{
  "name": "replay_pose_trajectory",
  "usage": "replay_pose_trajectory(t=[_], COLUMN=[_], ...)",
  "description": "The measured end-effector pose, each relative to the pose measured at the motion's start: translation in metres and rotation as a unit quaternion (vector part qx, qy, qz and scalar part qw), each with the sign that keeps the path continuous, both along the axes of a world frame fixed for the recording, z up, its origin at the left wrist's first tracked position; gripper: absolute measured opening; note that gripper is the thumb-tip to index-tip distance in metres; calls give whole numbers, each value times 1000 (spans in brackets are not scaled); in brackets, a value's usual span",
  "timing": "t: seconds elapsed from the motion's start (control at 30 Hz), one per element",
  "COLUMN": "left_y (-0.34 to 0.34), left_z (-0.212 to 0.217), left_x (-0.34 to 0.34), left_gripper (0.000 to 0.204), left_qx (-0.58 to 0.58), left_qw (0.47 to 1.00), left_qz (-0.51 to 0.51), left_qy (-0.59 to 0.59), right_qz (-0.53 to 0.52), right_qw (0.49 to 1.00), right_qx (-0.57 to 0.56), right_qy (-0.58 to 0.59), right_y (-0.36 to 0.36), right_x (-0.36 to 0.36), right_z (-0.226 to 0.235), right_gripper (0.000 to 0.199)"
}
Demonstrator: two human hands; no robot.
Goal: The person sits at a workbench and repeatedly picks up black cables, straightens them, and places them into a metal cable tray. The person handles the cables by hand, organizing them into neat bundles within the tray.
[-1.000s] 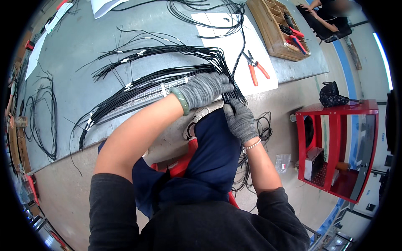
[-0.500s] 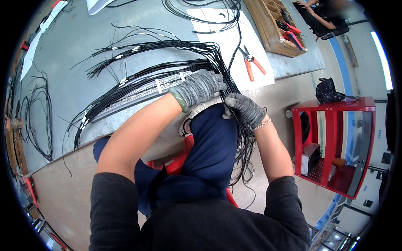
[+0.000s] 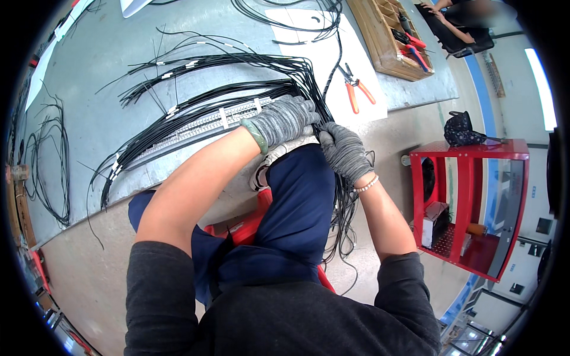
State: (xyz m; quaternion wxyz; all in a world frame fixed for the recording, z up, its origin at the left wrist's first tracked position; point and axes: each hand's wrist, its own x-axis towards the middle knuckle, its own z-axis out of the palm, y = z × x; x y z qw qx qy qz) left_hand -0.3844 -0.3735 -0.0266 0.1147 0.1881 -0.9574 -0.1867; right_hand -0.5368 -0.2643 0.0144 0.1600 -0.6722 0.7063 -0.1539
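Observation:
A thick bundle of black wires (image 3: 237,65), several with white marker sleeves, fans out leftward over the table and bends down past its front edge. At that bend my left hand (image 3: 288,120), in a grey knit glove, closes round the wires. Just right of it my right hand (image 3: 344,151), gloved alike, grips the same bundle where it drops over the edge. Most fingertips are hidden under the hands and wires. Beneath the fanned wires lies a long grey terminal strip (image 3: 205,127) with white clips. Loose wire ends dangle beside my right knee.
Orange-handled wire strippers (image 3: 357,94) lie on a white sheet (image 3: 377,110). Behind stands a wooden tool box (image 3: 386,56). More wire coils rest at the far side and the left (image 3: 50,166). A red cart (image 3: 466,207) holding a bag stands right. Another person's hand (image 3: 439,15) shows far right.
My right hand has moved slightly up along the bundle, closer to my left hand. The left hand stays at the bend, still round the wires.

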Motion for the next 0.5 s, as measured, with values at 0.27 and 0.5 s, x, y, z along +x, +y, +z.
replay_pose_trajectory(t=[0.27,0.5], left_y=[1,1], left_z=[-1,-2], left_x=[-3,-5], left_gripper=[29,30], left_qx=[-26,-12], left_qw=[999,1000], left_qz=[-7,17], left_qy=[-44,-17], right_qz=[-103,-23], right_qw=[956,998], right_qx=[175,25], right_qy=[-211,58], right_y=[2,-2], right_x=[6,3], right_z=[9,-7], right_gripper=[23,25])
